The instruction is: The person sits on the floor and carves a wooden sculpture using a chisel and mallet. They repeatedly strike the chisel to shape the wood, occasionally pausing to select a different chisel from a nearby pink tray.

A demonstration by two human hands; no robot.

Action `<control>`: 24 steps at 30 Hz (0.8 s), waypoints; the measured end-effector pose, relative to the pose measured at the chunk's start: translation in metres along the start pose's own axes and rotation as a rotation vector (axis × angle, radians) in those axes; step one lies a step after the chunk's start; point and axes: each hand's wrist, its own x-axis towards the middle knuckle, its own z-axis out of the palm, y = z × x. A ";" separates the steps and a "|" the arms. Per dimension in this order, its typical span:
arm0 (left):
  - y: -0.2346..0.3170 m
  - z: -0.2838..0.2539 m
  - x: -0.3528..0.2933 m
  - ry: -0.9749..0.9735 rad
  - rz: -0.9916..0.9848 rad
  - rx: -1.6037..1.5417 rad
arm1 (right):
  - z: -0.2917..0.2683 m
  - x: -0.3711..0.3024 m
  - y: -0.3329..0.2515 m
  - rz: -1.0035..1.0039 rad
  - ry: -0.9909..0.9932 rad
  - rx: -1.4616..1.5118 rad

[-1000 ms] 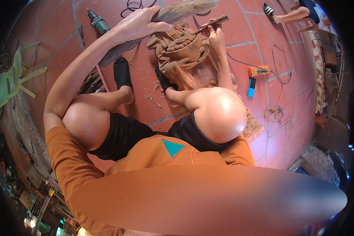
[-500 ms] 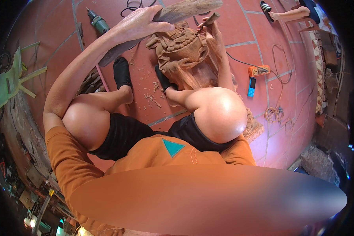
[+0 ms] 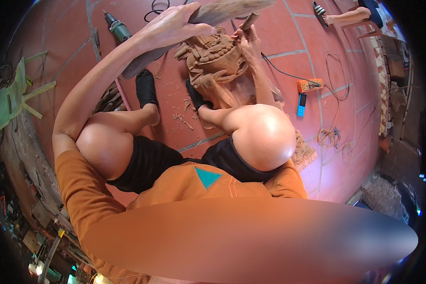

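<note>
My left hand (image 3: pixel 182 27) is wrapped round a long, weathered wooden club (image 3: pixel 232 10), whose other end passes under my forearm. In my right hand (image 3: pixel 250 45) is a chisel (image 3: pixel 250 21), its round wooden handle tilted up out of the fist. The blade end is at the upper part of a reddish-brown wood carving (image 3: pixel 210 78); the exact contact is too small to tell. The carving, with rounded and folded relief, rests on the floor against my right foot. The club's far end is above and beside the chisel handle, apart from it.
Wood shavings (image 3: pixel 181 120) litter the red tiled floor between my feet. A green power tool (image 3: pixel 119 29) lies far left, near a pale green chair (image 3: pixel 14 97). At right are an orange socket block (image 3: pixel 310 85), a blue phone (image 3: pixel 301 105) and coiled cord (image 3: pixel 329 138). Another person's foot (image 3: pixel 332 20) shows far right.
My right hand and the chisel have shifted slightly left and nearer along the carving's top. My left hand and the club have moved a little to the right.
</note>
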 end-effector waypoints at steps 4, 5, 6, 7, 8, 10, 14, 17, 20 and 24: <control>0.026 -0.009 -0.001 -0.043 -0.041 -0.010 | 0.001 -0.007 0.001 -0.050 0.016 -0.016; 0.030 -0.008 -0.002 -0.019 -0.027 -0.035 | 0.002 -0.008 0.001 -0.108 0.007 0.000; 0.032 -0.007 -0.002 0.003 -0.014 -0.061 | 0.003 -0.010 0.002 -0.117 0.015 0.002; 0.033 -0.004 -0.002 0.026 0.000 -0.087 | 0.003 -0.011 0.003 -0.096 0.030 0.002; 0.032 -0.001 -0.002 0.069 0.049 -0.075 | 0.004 -0.012 0.004 -0.136 0.025 -0.025; 0.027 0.009 0.000 0.159 0.150 -0.052 | 0.004 -0.013 0.006 -0.156 0.033 -0.084; 0.013 0.020 0.011 -0.040 0.105 0.296 | 0.003 -0.009 0.010 -0.149 0.031 -0.019; 0.010 0.023 0.008 0.051 0.168 0.234 | 0.005 -0.007 0.012 -0.179 0.037 -0.046; 0.013 0.024 0.005 0.125 0.177 0.132 | 0.005 -0.009 0.013 -0.194 0.071 -0.044; 0.012 0.029 0.009 0.199 0.275 0.152 | 0.005 -0.010 0.012 -0.136 0.054 -0.045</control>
